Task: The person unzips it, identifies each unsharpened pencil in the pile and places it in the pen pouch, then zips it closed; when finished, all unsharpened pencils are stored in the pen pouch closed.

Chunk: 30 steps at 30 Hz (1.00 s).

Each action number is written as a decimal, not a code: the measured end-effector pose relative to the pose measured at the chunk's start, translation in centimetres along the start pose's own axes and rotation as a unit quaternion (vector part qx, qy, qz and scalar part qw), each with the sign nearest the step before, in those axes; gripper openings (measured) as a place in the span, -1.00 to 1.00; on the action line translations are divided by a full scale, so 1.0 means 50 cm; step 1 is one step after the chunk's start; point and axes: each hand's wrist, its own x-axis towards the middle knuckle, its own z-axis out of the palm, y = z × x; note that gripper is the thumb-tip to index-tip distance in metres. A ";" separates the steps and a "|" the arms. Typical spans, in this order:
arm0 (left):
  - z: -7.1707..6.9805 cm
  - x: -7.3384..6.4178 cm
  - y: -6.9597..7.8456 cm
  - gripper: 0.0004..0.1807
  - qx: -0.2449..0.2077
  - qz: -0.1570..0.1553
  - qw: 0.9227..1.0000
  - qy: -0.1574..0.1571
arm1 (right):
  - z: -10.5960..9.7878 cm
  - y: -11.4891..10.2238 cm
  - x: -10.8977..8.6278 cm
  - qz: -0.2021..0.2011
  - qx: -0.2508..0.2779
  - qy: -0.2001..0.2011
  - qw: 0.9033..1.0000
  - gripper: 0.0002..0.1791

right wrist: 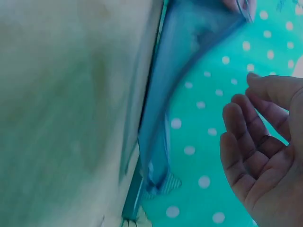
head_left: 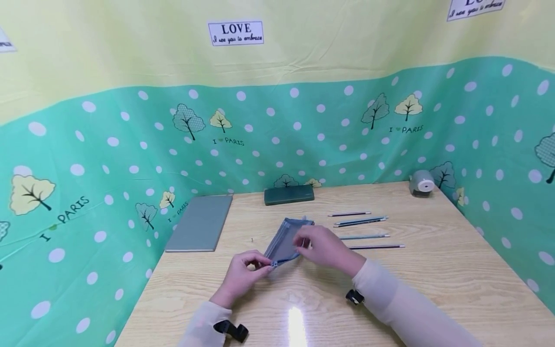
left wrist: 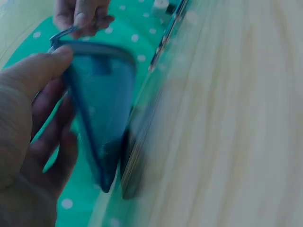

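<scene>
A blue mesh zip pouch (head_left: pixel 284 241) is held at its near corner by my left hand (head_left: pixel 244 275). In the left wrist view, the thumb and fingers of that hand pinch the top edge of the pouch (left wrist: pixel 102 109), close to a zipper-pull loop (left wrist: pixel 64 33). Just over the pouch's right side hovers my right hand (head_left: pixel 323 245). The right wrist view shows this hand (right wrist: pixel 260 151) with loosely curled fingers, apart from the pouch (right wrist: pixel 177 61) and holding nothing.
Several pencils (head_left: pixel 362 221) lie to the right of the pouch. A grey flat folder or notebook (head_left: pixel 199 224) rests at the left edge. At the back stand a dark green case (head_left: pixel 289 194) and, in the right corner, a grey pencil sharpener (head_left: pixel 421 183). Patterned cloth surrounds the table.
</scene>
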 end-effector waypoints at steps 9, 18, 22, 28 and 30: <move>0.045 0.014 0.016 -0.85 0.002 0.048 0.997 0.052 | 0.024 -0.034 -0.039 -0.007 0.097 0.003 0.995 -0.78; 0.065 0.017 0.024 -0.86 0.005 0.064 0.997 0.040 | 0.038 -0.038 -0.047 -0.043 0.029 0.035 0.998 -0.73; 0.068 0.017 0.026 -0.86 0.009 0.056 0.997 0.044 | 0.039 -0.039 -0.049 -0.044 0.017 0.026 0.999 -0.74; 0.072 0.016 0.027 -0.85 0.014 0.046 0.998 0.052 | 0.044 -0.039 -0.049 -0.046 0.038 0.017 0.998 -0.78; 0.073 0.016 0.027 -0.85 0.020 0.051 0.997 0.055 | 0.044 -0.038 -0.049 -0.053 0.044 0.016 0.998 -0.77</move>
